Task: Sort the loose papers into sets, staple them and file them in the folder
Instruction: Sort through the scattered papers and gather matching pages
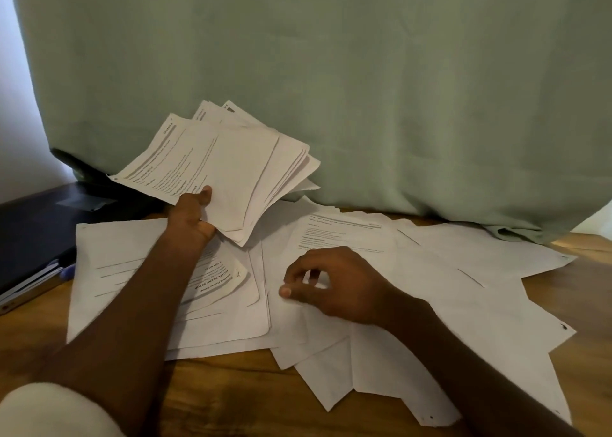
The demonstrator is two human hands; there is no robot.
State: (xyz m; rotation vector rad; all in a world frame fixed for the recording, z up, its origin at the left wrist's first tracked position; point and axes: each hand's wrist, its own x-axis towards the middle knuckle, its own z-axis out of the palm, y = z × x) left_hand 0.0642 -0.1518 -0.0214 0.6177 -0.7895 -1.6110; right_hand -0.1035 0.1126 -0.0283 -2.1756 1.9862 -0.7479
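Two hands at work: your left hand (195, 216) grips a fanned stack (225, 168) clear of the counter (231, 393); your right hand (328, 284), fingers loosely curled, picks at loose sheets (447, 290) for collecting.

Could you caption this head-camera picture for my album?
Left hand holds a stack; right hand picks at loose papers.

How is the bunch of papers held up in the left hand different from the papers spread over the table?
The bunch of papers is lifted off the table and gripped by the left hand; the spread papers lie flat on the wooden table. The bunch is gathered and fanned; the spread papers are scattered, overlapping at many angles. The right hand touches only the spread papers. Both are white sheets, some showing print.
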